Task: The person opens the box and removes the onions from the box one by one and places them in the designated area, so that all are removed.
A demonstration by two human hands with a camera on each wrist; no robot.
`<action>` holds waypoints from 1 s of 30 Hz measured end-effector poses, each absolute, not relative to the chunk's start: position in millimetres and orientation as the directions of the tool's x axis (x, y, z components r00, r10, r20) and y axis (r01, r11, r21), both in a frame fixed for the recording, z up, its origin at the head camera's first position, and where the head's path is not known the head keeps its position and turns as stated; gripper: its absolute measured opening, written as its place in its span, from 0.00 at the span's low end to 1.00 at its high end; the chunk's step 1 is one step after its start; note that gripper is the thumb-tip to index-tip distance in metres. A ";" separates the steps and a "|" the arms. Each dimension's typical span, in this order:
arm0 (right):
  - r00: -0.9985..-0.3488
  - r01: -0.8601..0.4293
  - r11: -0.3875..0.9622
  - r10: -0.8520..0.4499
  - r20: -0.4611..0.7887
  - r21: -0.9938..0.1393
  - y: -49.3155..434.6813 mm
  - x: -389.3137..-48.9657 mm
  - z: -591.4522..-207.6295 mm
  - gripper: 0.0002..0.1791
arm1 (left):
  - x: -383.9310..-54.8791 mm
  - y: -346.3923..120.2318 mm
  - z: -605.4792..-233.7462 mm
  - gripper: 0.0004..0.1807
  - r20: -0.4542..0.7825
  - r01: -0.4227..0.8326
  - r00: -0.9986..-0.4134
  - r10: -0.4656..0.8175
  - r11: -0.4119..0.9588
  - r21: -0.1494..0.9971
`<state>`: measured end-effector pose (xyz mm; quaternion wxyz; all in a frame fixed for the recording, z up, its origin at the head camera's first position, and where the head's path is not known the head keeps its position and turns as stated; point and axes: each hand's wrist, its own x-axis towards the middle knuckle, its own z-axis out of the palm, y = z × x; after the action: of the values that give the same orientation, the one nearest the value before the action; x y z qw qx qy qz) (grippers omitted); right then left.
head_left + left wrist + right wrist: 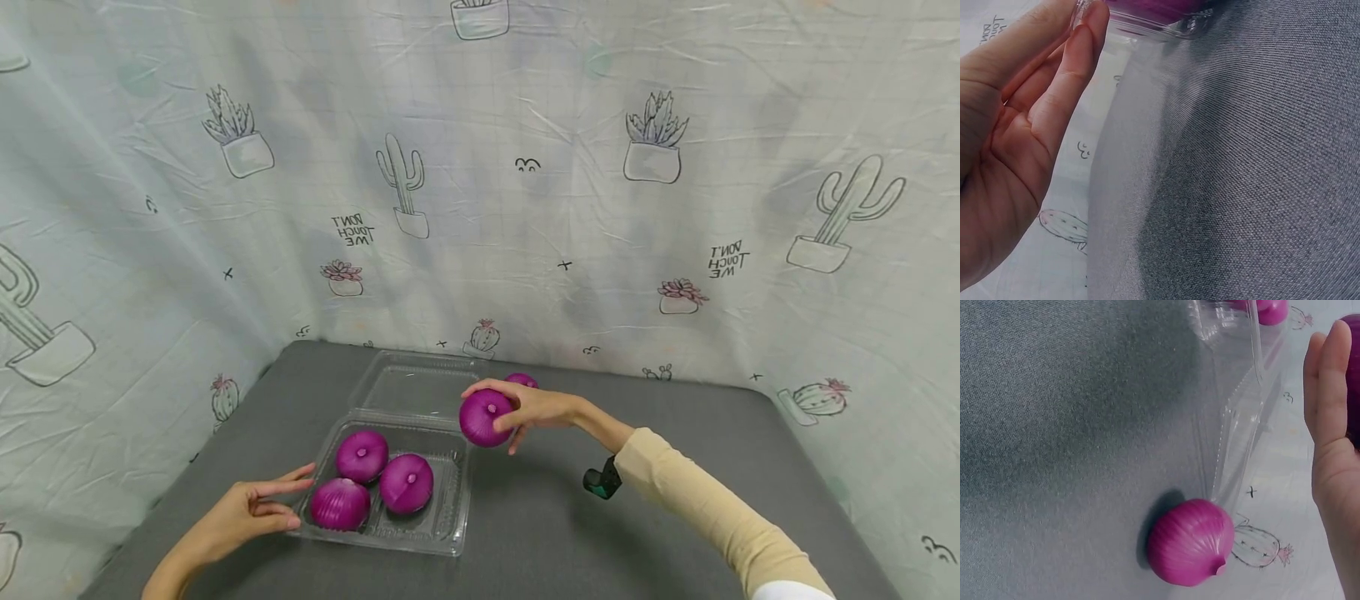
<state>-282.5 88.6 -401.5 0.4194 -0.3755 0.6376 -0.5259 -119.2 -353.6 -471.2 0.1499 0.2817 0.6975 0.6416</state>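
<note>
My right hand (536, 408) grips a purple onion (483, 418) over the right rear corner of a clear plastic container (450, 542). Three more purple onions sit inside the container's tray: one at the back (362, 456), one front left (341, 504) and one to the right (407, 483). At the container's left edge, my left hand (240, 512) pinches the rim between thumb and fingers, as the left wrist view also shows. The right wrist view catches only the side of the held onion (1354, 381) behind the fingers.
The container's hinged lid (412, 387) lies open toward the back wall. Another onion (1191, 542) rests on the grey table (570, 533) right of the lid, partly hidden by the right hand in the head view. A patterned curtain (480, 208) encloses the table.
</note>
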 end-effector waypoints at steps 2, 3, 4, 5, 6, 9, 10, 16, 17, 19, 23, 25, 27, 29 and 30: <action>-0.370 -0.077 0.156 -0.922 -0.117 -0.985 86.8 -281.8 -404.6 0.43 | -119.1 -353.6 -471.5 0.24 0.144 0.193 -0.802 0.580 0.024 0.981; -0.381 -0.106 0.153 -0.919 -0.102 -0.982 85.7 -281.6 -406.3 0.44 | -119.1 -353.5 -471.7 0.24 0.144 0.195 -0.802 0.579 0.025 0.981; -0.394 -0.135 0.150 -0.915 -0.086 -0.979 84.6 -281.0 -407.6 0.44 | -119.0 -353.6 -472.0 0.24 0.147 0.199 -0.801 0.580 0.027 0.980; -0.408 -0.162 0.142 -0.911 -0.064 -0.976 83.7 -280.6 -409.0 0.42 | -119.1 -353.6 -472.3 0.24 0.146 0.199 -0.802 0.580 0.029 0.980; -0.424 -0.192 0.137 -0.905 -0.044 -0.972 83.0 -279.9 -409.9 0.40 | -119.1 -353.6 -472.4 0.24 0.145 0.200 -0.802 0.579 0.031 0.979; -0.466 -0.272 0.132 -0.885 0.010 -0.953 82.3 -277.7 -411.1 0.32 | -119.2 -353.9 -472.7 0.24 0.139 0.197 -0.804 0.578 0.037 0.980; -0.472 -0.285 0.129 -0.882 0.022 -0.950 82.4 -276.9 -411.0 0.30 | -119.3 -354.1 -472.8 0.24 0.136 0.194 -0.805 0.577 0.040 0.980; -0.492 -0.325 0.103 -0.867 0.075 -0.940 85.0 -273.3 -411.7 0.29 | -120.5 -354.3 -472.5 0.25 0.121 0.180 -0.809 0.575 0.046 0.983; -0.501 -0.329 0.109 -0.862 0.076 -0.938 86.0 -272.4 -412.4 0.28 | -120.9 -354.1 -472.3 0.25 0.120 0.179 -0.809 0.575 0.048 0.983; -0.521 -0.335 0.127 -0.851 0.071 -0.934 88.1 -269.3 -413.8 0.28 | -121.6 -353.8 -472.2 0.25 0.120 0.180 -0.808 0.577 0.047 0.983; -0.574 -0.343 0.161 -0.816 0.071 -0.925 92.7 -260.5 -419.3 0.27 | -122.0 -353.0 -472.0 0.25 0.122 0.176 -0.804 0.582 0.038 0.984; -0.585 -0.340 0.148 -0.806 0.086 -0.929 95.2 -254.6 -421.8 0.27 | -121.9 -352.7 -472.0 0.24 0.128 0.181 -0.799 0.587 0.031 0.983; -0.581 -0.338 0.117 -0.807 0.109 -0.934 97.9 -248.5 -424.6 0.27 | -121.2 -352.6 -471.7 0.24 0.130 0.184 -0.799 0.587 0.033 0.982; -0.568 -0.342 0.078 -0.811 0.140 -0.936 100.7 -242.2 -427.3 0.26 | -120.9 -352.6 -471.5 0.24 0.130 0.188 -0.800 0.586 0.038 0.982; -0.560 -0.349 0.060 -0.813 0.157 -0.935 102.3 -239.2 -428.9 0.25 | -120.9 -352.7 -471.5 0.25 0.131 0.191 -0.800 0.585 0.042 0.981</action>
<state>-239.2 102.3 -428.9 0.2135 -0.4176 0.6959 -0.5439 -120.9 -352.7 -471.5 0.1550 0.2752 0.7049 0.6351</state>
